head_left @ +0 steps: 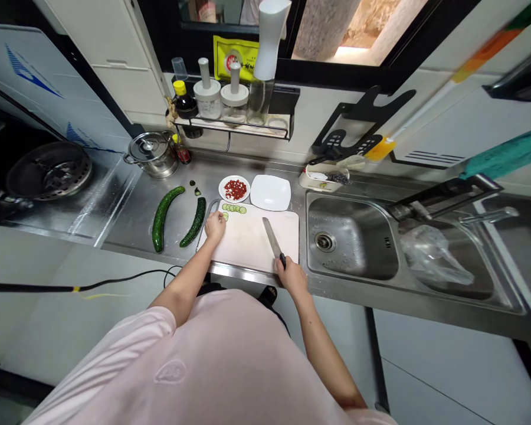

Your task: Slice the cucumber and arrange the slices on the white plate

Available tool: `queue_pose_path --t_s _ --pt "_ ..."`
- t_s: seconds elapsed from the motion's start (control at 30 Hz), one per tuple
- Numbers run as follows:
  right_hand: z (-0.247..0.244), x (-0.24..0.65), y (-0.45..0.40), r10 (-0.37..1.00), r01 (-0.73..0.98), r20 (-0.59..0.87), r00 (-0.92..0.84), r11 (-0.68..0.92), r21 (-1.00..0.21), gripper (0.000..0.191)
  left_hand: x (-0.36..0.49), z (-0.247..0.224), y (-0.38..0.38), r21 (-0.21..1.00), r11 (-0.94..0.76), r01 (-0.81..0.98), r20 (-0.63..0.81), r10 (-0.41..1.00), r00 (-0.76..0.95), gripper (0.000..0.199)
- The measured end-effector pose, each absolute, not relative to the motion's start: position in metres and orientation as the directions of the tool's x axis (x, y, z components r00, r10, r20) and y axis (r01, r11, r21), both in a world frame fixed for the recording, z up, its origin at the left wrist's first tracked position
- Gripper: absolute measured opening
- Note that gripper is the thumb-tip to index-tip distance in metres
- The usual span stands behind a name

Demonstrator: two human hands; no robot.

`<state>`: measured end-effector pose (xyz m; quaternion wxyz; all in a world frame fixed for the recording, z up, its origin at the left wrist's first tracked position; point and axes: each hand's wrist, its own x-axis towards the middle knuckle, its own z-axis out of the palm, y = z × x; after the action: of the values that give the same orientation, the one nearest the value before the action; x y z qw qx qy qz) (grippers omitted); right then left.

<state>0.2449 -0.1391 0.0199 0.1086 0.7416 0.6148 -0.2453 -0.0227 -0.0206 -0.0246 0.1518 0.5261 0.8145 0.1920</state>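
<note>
My right hand (pixel 292 278) is wrapped round the black handle of a kitchen knife (pixel 271 237), whose blade lies over the right part of the white cutting board (pixel 248 245). At the board's left edge my left hand (pixel 215 228) is closed, its fingertips pinching a cucumber slice (pixel 225 216). Just beyond them a row of several cucumber slices (pixel 234 208) lies on the board. Left of the board are a shorter cucumber (pixel 193 223) with an end cut off and a longer whole cucumber (pixel 161 218). Small cucumber ends (pixel 197 192) rest on the counter.
Behind the board stand a plate of chopped red chilli (pixel 235 189) and a white square dish (pixel 271 193). A steel pot (pixel 153 154) and a frying pan (pixel 48 170) are at left. The sink (pixel 354 236) adjoins the board's right; a seasoning shelf (pixel 234 124) hangs above.
</note>
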Motion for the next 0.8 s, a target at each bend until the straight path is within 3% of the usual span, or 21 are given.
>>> queue_pose_path --t_s 0.37,0.53,0.8 --pt "0.02 0.246 -0.139 0.847 0.96 -0.513 0.137 -0.242 -0.144 0.048 -0.017 -0.016 -0.02 0.494 0.337 0.802 -0.023 0.927 -0.375 0.027" --pt "0.018 0.246 -0.139 0.852 0.961 -0.505 0.138 -0.238 -0.139 0.048 0.0 -0.006 -0.007 0.502 0.145 0.852 0.013 0.984 -0.175 0.029" --pt "0.019 0.245 -0.139 0.85 0.959 -0.509 0.137 -0.242 -0.148 0.047 0.016 -0.006 0.021 0.416 0.033 0.909 -0.089 0.996 0.004 0.038"
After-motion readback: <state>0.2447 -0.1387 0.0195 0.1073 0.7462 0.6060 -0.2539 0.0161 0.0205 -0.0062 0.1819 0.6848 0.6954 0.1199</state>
